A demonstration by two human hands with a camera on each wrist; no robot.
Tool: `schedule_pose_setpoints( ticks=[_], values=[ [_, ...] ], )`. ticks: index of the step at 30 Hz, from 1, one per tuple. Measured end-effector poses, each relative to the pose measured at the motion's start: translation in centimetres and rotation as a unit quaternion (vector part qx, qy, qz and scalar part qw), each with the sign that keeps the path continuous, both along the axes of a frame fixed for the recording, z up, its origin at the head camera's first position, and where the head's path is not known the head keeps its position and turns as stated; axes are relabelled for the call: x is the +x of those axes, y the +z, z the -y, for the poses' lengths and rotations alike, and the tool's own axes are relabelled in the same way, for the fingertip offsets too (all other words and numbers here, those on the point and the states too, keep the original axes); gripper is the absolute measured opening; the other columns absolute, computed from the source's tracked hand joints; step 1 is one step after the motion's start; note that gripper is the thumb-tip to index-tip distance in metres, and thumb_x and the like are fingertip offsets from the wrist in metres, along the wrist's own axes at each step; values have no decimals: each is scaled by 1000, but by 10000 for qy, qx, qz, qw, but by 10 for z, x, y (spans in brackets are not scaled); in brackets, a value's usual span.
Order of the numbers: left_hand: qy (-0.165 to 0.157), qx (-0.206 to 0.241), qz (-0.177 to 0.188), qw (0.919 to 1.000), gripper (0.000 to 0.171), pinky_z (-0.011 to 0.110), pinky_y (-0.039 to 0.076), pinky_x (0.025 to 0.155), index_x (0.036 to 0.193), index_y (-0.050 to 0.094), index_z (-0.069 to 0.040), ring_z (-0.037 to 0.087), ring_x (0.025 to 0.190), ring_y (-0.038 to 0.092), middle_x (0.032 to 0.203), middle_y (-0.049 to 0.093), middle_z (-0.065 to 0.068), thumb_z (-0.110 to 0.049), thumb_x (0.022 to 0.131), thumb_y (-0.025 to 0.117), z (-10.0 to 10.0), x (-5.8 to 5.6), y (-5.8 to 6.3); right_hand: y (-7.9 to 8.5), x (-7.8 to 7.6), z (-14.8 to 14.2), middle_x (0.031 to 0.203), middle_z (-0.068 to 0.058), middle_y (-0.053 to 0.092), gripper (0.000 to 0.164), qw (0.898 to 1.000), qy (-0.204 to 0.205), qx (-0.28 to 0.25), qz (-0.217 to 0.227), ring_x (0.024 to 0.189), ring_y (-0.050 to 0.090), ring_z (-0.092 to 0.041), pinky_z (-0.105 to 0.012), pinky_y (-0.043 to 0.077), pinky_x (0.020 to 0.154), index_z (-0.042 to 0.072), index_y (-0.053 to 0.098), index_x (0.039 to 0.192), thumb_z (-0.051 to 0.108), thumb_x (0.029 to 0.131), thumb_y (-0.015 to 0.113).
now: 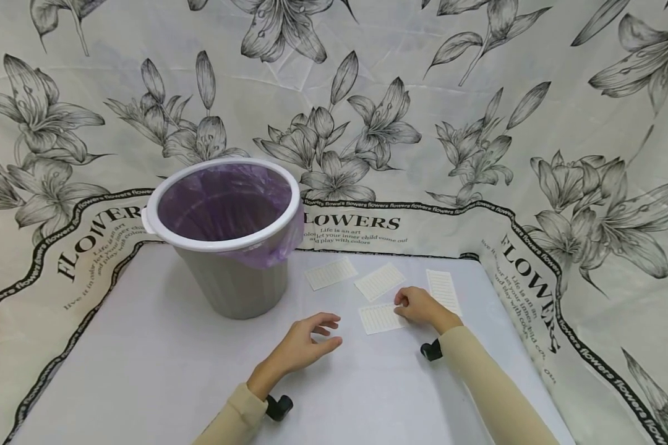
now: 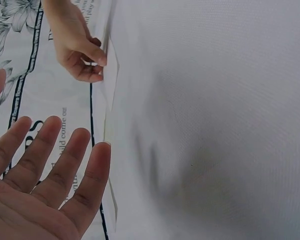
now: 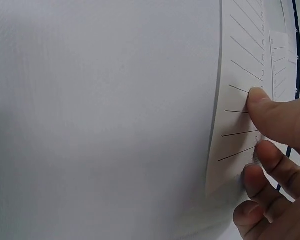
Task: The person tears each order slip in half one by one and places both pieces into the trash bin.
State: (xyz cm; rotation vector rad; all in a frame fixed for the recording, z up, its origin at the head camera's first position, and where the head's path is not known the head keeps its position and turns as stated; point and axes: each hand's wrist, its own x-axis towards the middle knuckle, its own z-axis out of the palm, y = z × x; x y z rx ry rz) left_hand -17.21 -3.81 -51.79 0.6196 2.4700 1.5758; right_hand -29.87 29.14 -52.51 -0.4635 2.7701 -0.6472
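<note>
My right hand pinches the right edge of a white lined note sheet. In the right wrist view, the thumb lies on the face of that sheet, over its printed lines; the fingers curl at its edge and are partly behind it. My left hand hovers left of the sheet, fingers spread and slightly bent, holding nothing. From the left wrist its palm shows, with the right hand beyond. Three similar lined sheets lie near: one at left, one in the middle, one at right.
A grey bin with a white rim and a purple bag liner stands at the back left of the white table. Flower-printed cloth hangs behind and along the sides. Both wrists carry small black cameras.
</note>
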Motion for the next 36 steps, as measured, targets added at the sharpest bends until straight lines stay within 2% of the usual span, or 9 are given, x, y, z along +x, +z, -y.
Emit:
schedule_pose_setpoints(
  ticks=[5, 7, 9, 13, 16, 19, 24, 29, 36],
  values=[
    [-12, -5, -9, 10000, 49, 37, 59, 88, 140, 61, -15, 32, 116, 68, 133, 68, 6, -39, 98, 69, 0, 0, 0, -1, 1, 2, 104, -10, 61, 16, 9999, 2, 29, -147, 97, 57, -24, -46, 50, 92, 5, 68, 103, 7, 89, 76],
    [-14, -9, -38, 10000, 49, 37, 59, 88, 139, 61, -14, 32, 116, 68, 133, 68, 7, -40, 98, 69, 0, 0, 0, 0, 2, 3, 107, -10, 61, 17, 9999, -31, 27, -138, 99, 58, -25, -48, 50, 94, 5, 68, 104, 6, 89, 76],
    [-7, -22, -35, 10000, 49, 37, 59, 88, 139, 61, -15, 32, 116, 68, 133, 68, 7, -40, 98, 69, 0, -1, 0, 1, 1, 4, 104, -9, 62, 17, 9999, -25, -18, -123, 97, 58, -24, -47, 51, 92, 5, 68, 104, 5, 89, 76],
    [-34, -21, -85, 10000, 48, 39, 59, 88, 139, 61, -14, 33, 115, 68, 131, 69, 9, -40, 99, 69, -1, -1, 0, 5, 0, 6, 91, -7, 59, 17, 10000, -15, -57, 15, 86, 54, -21, -39, 48, 79, 5, 67, 102, 5, 88, 76],
    [-45, -35, -115, 9999, 48, 39, 59, 88, 138, 61, -13, 33, 115, 68, 131, 69, 9, -39, 99, 69, -1, -1, -1, 5, -1, 6, 87, -5, 59, 14, 10000, -45, -8, 43, 83, 52, -19, -36, 45, 77, 5, 68, 98, 7, 87, 77],
    [-43, -49, -123, 9999, 49, 38, 59, 87, 139, 61, -12, 32, 115, 69, 132, 68, 8, -39, 99, 69, 0, -2, -1, 2, -2, 6, 89, -5, 64, 11, 10000, -72, -45, -44, 85, 55, -19, -37, 48, 81, 6, 69, 93, 9, 86, 77],
    [148, 76, -83, 9998, 50, 40, 59, 90, 140, 60, -13, 27, 113, 70, 131, 69, 6, -40, 98, 69, 6, -6, 5, -1, 2, 9, 97, -6, 72, 7, 9986, -214, -481, -104, 93, 62, -21, -43, 52, 88, 8, 74, 95, 14, 92, 73],
    [452, 241, -97, 9986, 48, 46, 59, 92, 139, 61, -18, 24, 113, 69, 131, 69, 7, -38, 98, 71, 14, -14, 14, -1, 11, 20, 105, -13, 77, 16, 9943, -235, -972, -359, 101, 68, -27, -48, 55, 91, 3, 79, 101, 14, 98, 67],
    [675, 339, -139, 9970, 47, 46, 59, 93, 139, 61, -14, 33, 119, 67, 134, 67, 8, -33, 98, 72, 21, -19, 15, 0, 26, 43, 102, -8, 78, 12, 9885, -240, -1329, -679, 89, 65, -17, -35, 54, 79, 8, 81, 99, 16, 97, 72]
  ],
)
